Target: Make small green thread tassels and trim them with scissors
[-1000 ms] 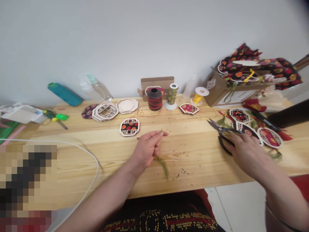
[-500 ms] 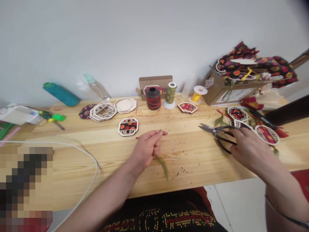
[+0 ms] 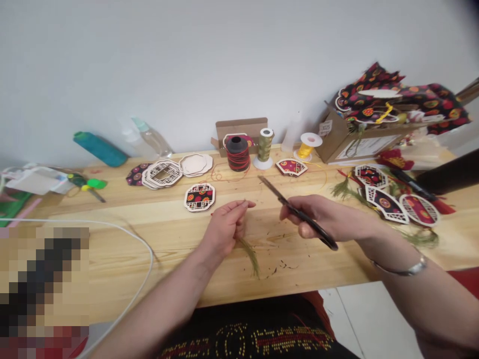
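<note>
My left hand (image 3: pixel 226 225) is closed in a pinch on a green thread tassel (image 3: pixel 250 256), whose loose strands hang below the fingers over the wooden table (image 3: pixel 168 269). To its right, my right hand (image 3: pixel 325 215) grips a pair of black-handled scissors (image 3: pixel 275 188), raised above the table with the blades pointing to the upper left. The fingers partly cover the handles. Beyond the left hand lies a patterned square ornament (image 3: pixel 199 197) with a pale lattice frame. A bit of red cord shows beside the left hand.
Spools of red-black cord (image 3: pixel 238 153), green thread (image 3: pixel 265 148) and yellow cord (image 3: pixel 307 145) stand by the wall. A carton (image 3: pixel 368 142) with patterned cloth sits at the right, several finished ornaments (image 3: pixel 419 208) before it. Lattice frames (image 3: pixel 164 174) and a white cable (image 3: pixel 147 259) lie left.
My right hand has lifted the scissors off the table at the right and brought them left, close to the left hand. The left hand has stayed nearly still with the tassel.
</note>
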Available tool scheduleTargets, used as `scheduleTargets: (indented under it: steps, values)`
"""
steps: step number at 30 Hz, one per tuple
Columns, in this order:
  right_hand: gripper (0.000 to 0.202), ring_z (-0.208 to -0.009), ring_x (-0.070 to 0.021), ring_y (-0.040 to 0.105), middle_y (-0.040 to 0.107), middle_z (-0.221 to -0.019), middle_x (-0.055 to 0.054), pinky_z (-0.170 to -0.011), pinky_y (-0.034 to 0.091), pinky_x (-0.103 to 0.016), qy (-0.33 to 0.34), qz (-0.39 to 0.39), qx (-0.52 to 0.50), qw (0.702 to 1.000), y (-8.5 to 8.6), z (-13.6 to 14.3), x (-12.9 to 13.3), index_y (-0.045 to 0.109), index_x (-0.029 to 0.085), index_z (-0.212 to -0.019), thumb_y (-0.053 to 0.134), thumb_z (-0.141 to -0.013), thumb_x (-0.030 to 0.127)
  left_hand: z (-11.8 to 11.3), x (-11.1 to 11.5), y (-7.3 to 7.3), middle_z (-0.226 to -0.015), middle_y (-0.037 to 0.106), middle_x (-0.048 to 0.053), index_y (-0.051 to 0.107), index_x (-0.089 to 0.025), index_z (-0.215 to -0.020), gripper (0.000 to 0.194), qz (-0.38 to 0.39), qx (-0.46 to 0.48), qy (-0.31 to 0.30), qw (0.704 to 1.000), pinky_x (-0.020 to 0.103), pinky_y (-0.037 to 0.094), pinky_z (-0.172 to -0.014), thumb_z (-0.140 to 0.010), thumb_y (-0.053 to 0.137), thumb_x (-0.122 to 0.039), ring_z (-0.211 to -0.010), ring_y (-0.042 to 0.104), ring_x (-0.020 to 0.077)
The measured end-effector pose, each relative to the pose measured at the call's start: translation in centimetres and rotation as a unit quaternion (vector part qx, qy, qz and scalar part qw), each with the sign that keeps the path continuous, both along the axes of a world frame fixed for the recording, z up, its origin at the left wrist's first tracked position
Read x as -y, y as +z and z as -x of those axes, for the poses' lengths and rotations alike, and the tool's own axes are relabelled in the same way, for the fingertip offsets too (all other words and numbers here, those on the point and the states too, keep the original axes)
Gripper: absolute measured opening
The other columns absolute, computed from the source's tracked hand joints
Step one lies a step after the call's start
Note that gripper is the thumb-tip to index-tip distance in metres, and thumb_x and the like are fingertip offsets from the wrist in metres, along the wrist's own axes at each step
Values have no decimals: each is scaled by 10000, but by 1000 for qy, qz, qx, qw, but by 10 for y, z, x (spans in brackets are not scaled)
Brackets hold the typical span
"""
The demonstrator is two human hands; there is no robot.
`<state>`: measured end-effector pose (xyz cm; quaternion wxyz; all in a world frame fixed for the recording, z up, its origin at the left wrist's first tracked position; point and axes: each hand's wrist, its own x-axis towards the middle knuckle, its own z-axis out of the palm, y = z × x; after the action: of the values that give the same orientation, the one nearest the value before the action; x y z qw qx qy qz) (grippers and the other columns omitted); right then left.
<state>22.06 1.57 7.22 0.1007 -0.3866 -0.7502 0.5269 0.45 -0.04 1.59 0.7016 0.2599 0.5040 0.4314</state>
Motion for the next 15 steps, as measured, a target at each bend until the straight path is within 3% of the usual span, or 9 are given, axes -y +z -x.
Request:
scheduleTargets:
  steps: [2,5,15]
  values:
    - [620,-582,-95,408,472,-680,-11,-513,369,-228,50,-18,-11,999,2,4,-5,561,113,-860,413,-769,708,1,-1,0,-431,285,-110,642,-122,-799,218,-2,2,5,1000,158,118,-356,-691,690,-306,-349,182,12]
    - [687,-574,-97,409,457,-650,-17,-508,365,-232,66,-31,7,997,-4,3,-8,542,121,-764,261,-794,747,2,-2,0,-432,288,-108,635,-123,-785,209,-8,-2,15,1000,158,123,-355,-691,687,-303,-350,184,13]
    - [744,-501,-101,428,421,-553,1,-466,387,-242,74,28,61,995,-17,-1,-7,507,133,-701,203,-740,811,1,-1,-1,-445,300,-101,635,-133,-794,224,-31,-42,35,998,166,136,-362,-715,664,-341,-361,192,21]
